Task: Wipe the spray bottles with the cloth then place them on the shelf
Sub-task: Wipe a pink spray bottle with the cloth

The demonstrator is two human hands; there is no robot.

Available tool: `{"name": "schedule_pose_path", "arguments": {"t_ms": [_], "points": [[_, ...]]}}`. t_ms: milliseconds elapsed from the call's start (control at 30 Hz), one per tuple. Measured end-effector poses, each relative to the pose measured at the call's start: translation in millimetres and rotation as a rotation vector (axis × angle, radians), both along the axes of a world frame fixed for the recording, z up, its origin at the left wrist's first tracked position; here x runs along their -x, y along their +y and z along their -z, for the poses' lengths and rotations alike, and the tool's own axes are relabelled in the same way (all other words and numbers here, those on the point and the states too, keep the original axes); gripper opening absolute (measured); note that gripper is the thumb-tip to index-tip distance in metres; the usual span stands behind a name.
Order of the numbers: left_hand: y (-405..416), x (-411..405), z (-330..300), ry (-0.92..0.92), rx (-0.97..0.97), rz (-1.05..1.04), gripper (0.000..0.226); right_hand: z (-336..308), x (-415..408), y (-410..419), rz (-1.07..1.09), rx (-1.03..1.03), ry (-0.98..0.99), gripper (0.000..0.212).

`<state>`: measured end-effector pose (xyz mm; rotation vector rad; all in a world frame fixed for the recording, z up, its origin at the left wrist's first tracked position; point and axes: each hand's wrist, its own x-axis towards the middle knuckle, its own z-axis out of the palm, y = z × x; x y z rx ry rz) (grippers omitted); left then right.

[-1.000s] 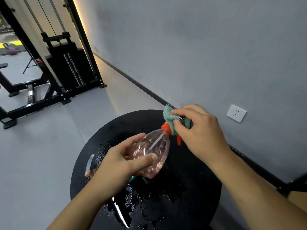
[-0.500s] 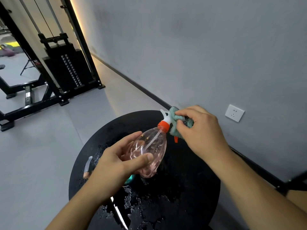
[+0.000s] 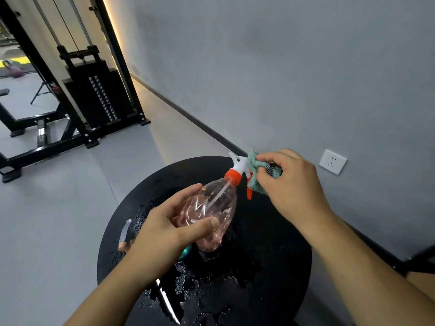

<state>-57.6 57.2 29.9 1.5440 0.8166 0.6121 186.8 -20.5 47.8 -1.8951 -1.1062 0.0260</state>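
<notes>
A clear pink spray bottle [image 3: 213, 208] with an orange collar and white nozzle is tilted above the round black table [image 3: 277, 250]. My left hand [image 3: 169, 231] grips its body from the left, thumb across the front. My right hand [image 3: 292, 184] pinches a teal cloth [image 3: 255, 177] against the right side of the spray head, just above the orange trigger. The nozzle tip sticks out to the left of the cloth. Part of another bottle [image 3: 126, 234] lies on the table behind my left hand, mostly hidden.
Water drops cover the black table's front and left side. A grey wall with a white socket [image 3: 332, 161] runs along the right. A black weight-stack gym machine [image 3: 94, 95] stands on the grey floor at the back left.
The cloth has slid off the top of the spray head toward its right side, uncovering the white nozzle. The bottle has tilted a little further to the upper right.
</notes>
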Motion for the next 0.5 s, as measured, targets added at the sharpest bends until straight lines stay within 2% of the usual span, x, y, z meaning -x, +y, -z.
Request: {"name": "schedule_pose_path", "arguments": {"t_ms": [367,500], "points": [[1.6,-1.8,1.7,-0.107,0.041,-0.054,0.085,5.2,8.6,-2.5,-0.119,0.113,-0.028,0.018],[0.6,-1.9,0.9,-0.094,0.049,-0.027,0.087,1.8,7.1,-2.6,-0.072,0.043,-0.008,0.020]]}}
